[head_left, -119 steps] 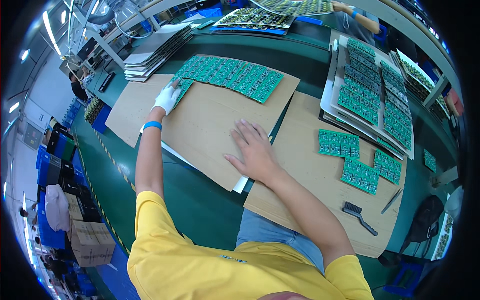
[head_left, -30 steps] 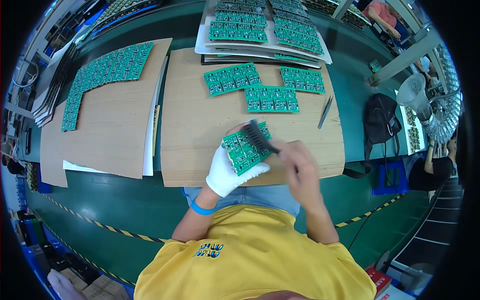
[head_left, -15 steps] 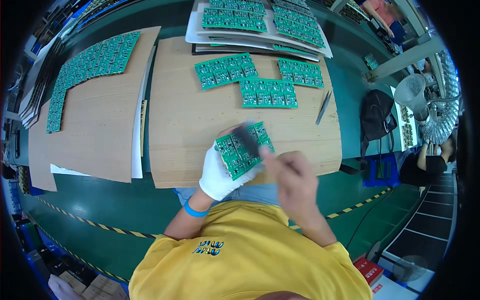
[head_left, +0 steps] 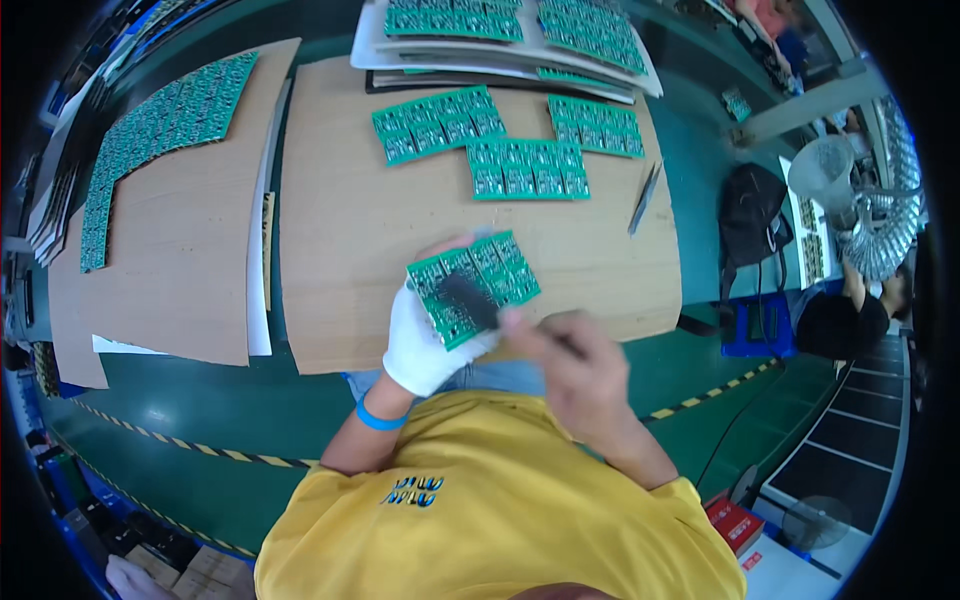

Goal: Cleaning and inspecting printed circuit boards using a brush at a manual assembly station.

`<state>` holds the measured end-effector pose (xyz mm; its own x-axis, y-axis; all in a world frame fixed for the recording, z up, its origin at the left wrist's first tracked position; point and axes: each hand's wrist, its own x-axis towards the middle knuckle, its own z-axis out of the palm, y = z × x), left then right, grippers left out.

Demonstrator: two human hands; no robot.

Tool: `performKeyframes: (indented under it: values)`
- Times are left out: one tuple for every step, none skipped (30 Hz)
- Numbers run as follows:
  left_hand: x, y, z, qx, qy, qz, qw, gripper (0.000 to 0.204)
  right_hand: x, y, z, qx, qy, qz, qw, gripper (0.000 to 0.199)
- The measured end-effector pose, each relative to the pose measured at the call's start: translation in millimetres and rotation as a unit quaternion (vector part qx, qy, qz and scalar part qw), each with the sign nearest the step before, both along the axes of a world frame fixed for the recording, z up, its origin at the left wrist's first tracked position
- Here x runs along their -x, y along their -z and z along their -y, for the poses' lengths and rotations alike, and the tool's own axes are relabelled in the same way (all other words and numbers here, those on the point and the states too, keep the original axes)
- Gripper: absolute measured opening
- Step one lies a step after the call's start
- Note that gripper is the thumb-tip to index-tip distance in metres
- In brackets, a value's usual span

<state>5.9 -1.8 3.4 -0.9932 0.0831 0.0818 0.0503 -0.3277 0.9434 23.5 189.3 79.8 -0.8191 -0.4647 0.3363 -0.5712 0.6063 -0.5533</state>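
Note:
My left hand [head_left: 418,345], in a white glove with a blue band at the wrist, holds a green circuit board panel [head_left: 500,268] tilted above the near edge of the cardboard. The bare right hand [head_left: 580,375] grips a dark brush [head_left: 468,300], slightly blurred, whose head lies over the left part of that panel. Beyond my hands, three more circuit board panels lie on the cardboard: one at left [head_left: 438,124], one in the middle [head_left: 530,168] and one at right [head_left: 596,126]. Metal tweezers [head_left: 645,200] rest near the cardboard's right edge.
Stacked white trays [head_left: 365,45] with more panels stand at the far side. On the left, another cardboard sheet [head_left: 180,230] carries rows of circuit boards [head_left: 170,115]. A black bag [head_left: 752,225], a flexible metal duct [head_left: 892,235] and other people are to the right.
The brush has moved from the middle of the held panel toward its left side, with my right hand following. The whole view has shifted slightly.

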Motion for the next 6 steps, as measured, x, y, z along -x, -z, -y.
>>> performKeyframes:
  values:
    - [1, -1, 1, 0.015, -0.007, 0.004, 1.0, 0.091, 2, 6, -4, 0.001, 0.005, 0.002, 1.0, 0.06]
    - [2, -2, 2, 0.03, -0.014, 0.008, 0.999, 0.092, 9, 18, -16, -0.027, 0.06, 0.034, 0.997, 0.06]
    - [2, -3, 3, 0.046, -0.021, 0.011, 0.999, 0.092, 16, 30, -27, -0.055, 0.115, 0.066, 0.99, 0.06]
    - [3, -2, 2, 0.045, -0.021, 0.01, 0.999, 0.092, 22, 34, -34, -0.084, 0.165, 0.095, 0.978, 0.059]
    - [3, -1, 1, 0.025, -0.01, -0.008, 1.0, 0.092, 19, 34, -36, -0.057, 0.145, 0.067, 0.985, 0.06]
    - [2, 1, 1, 0.006, 0.001, -0.027, 1.0, 0.091, 12, 32, -34, -0.029, 0.125, 0.039, 0.991, 0.061]
